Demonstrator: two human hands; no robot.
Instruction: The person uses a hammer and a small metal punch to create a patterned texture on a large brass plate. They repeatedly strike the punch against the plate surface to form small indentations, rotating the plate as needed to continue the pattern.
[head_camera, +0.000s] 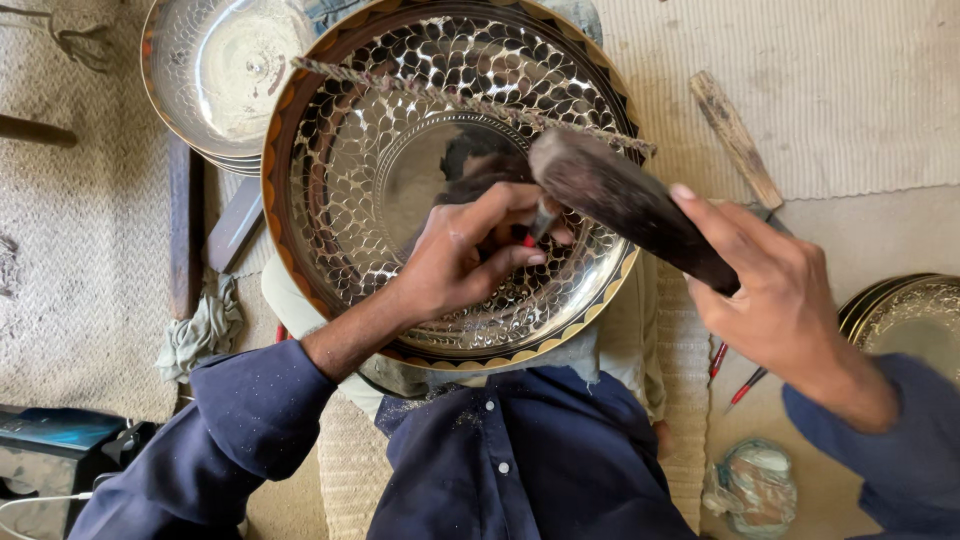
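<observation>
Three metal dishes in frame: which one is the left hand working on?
The big scale-patterned dish in the middle, where the left hand holds a small tool. The plain dish sits top left; the third lies at the right edge.

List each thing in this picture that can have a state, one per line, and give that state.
Engraved metal plate: tilted up on the lap, held by a twisted cord across it.
Chisel: pinched in the left hand, tip on the plate.
Dark mallet: gripped in the right hand, raised over the chisel.
Stacked plates: lying flat on the mat.
Red pens: lying loose.
</observation>
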